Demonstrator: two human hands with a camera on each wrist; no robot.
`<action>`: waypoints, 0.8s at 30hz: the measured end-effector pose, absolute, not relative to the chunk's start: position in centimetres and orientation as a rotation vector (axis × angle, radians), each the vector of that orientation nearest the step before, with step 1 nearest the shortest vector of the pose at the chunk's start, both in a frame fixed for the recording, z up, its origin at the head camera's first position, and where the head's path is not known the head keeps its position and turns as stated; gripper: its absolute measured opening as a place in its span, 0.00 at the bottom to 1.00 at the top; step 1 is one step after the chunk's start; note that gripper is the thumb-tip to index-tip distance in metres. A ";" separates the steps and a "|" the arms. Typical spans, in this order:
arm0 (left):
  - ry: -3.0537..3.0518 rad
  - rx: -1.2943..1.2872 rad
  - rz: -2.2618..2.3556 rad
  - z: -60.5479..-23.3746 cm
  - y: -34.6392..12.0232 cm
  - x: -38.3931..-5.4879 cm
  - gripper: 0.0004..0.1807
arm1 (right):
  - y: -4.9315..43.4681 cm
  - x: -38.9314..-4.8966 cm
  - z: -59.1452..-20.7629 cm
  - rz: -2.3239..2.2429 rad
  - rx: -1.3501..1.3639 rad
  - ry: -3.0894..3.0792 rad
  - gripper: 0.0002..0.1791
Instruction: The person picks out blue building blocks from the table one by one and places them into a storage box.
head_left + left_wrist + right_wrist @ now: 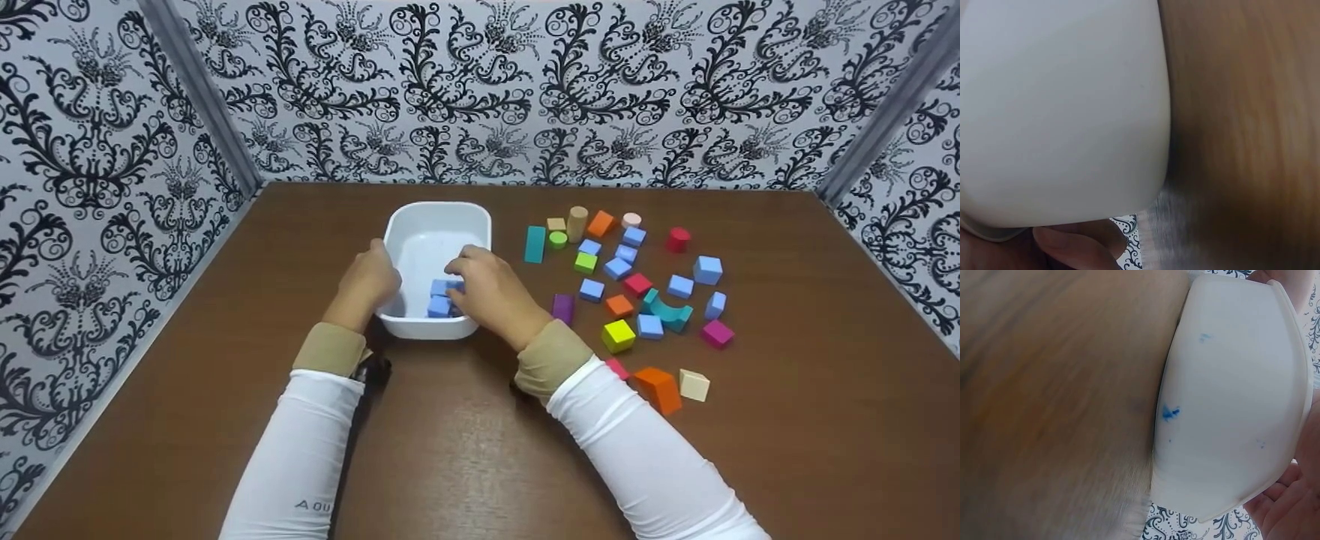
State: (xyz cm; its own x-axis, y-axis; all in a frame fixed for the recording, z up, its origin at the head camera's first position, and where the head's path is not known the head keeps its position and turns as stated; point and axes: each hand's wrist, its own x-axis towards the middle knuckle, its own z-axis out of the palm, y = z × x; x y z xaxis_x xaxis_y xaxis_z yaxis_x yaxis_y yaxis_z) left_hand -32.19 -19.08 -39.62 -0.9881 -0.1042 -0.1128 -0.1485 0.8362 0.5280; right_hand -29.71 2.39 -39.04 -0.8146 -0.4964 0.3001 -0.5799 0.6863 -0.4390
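Observation:
A white plastic tub (439, 328) stands on the table, holding several light blue blocks (439, 306) grouped at its near end. My left hand (369, 281) grips the tub's left rim; its thumb and fingers show at the bottom of the left wrist view. Over the right wall reaches my right hand (491, 289), thumb and fingers down inside beside the blue blocks. The fingers partly cover one blue block, and whether they pinch it is hidden. In the right wrist view, the tub's outer wall (1230, 394) has blue smudges and hides much of the right fingers.
Right of the tub lie scattered coloured blocks, among them a teal rectangle (535, 244), a yellow cube (618, 336), a teal arch (667, 310), a red cylinder (678, 240) and a large orange block (658, 390). Patterned walls (487, 97) border the brown table (442, 427).

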 end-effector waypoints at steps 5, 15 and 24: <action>2.939 -0.197 0.851 -39.6 -19.2 -32.2 0.34 | 2.3 -29.7 -39.1 0.798 0.887 -2.730 0.16; 2.946 -0.198 0.836 -39.6 -19.2 -32.2 0.33 | 2.5 -29.9 -38.8 0.793 0.954 -2.616 0.13; 2.927 -0.206 0.843 -39.5 -19.0 -32.2 0.33 | 4.6 -30.6 -36.4 0.754 0.811 -2.646 0.16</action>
State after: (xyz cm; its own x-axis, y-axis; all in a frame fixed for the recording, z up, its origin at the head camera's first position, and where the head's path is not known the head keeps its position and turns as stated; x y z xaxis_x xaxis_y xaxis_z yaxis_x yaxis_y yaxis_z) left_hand -32.18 -19.00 -39.49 -0.9870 -0.1049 -0.1220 -0.1537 0.8389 0.5222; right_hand -30.58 4.56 -36.42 -0.8060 -0.4414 0.3944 -0.5830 0.7075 -0.3996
